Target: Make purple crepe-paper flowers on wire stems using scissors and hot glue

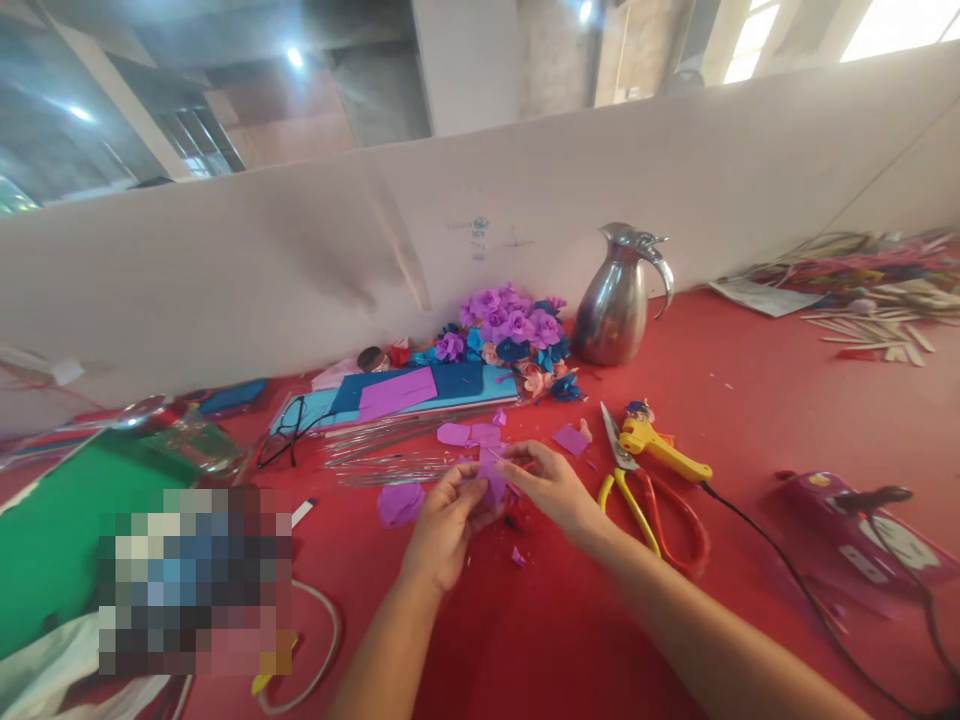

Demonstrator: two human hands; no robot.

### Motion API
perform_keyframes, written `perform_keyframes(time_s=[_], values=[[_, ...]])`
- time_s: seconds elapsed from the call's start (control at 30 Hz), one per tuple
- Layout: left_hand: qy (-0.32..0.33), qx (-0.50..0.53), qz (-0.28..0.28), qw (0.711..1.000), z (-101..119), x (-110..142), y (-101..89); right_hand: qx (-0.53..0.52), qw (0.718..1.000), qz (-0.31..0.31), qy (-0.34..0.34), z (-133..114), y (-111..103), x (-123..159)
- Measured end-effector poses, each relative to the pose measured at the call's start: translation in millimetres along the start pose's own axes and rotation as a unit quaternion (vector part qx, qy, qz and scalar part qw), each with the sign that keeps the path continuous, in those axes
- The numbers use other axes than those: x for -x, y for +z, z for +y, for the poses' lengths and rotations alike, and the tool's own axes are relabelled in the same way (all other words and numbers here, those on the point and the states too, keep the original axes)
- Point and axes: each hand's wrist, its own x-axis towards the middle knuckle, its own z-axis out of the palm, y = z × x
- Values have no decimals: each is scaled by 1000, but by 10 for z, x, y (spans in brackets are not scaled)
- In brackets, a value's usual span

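Two hands at frame centre: left hand [442, 525] and right hand [551, 485] both pinched shut on one purple paper piece [491, 480], held just above the red table [675, 400].

Thin paper, tight pinch from both sides: likely to tear or crease if pulled apart. Small purple scraps [517, 557] beneath, easily lost or swept off by a forearm.

Right of the hands, near: yellow-handled shears [637, 480] and yellow glue gun [660, 450], cord trailing to lower right; risk of a snag or a burn on a careless reach. Above centre: paper flowers [510, 330], coloured paper sheets [397, 392], metal jug [619, 300]. Thin wires [390, 465] just left. Nothing between hands and paper.
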Motion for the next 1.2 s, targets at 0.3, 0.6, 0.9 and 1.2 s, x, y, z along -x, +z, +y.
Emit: perform_keyframes(time_s=[0.3, 0.6, 0.9, 1.2], values=[[-20, -94, -18, 995, 36, -11, -36, -116, 990, -52, 67, 79, 20, -15], [-14, -170, -20, 985, 65, -16, -90, -112, 990, -58, 68, 91, 26, -19], [109, -191, 123, 968, 218, -25, -184, -144, 987, -4, 66, 33, -57, -44], [-9, -186, 4, 983, 211, 36, -143, -142, 986, -46, 72, 13, -11, 7]])
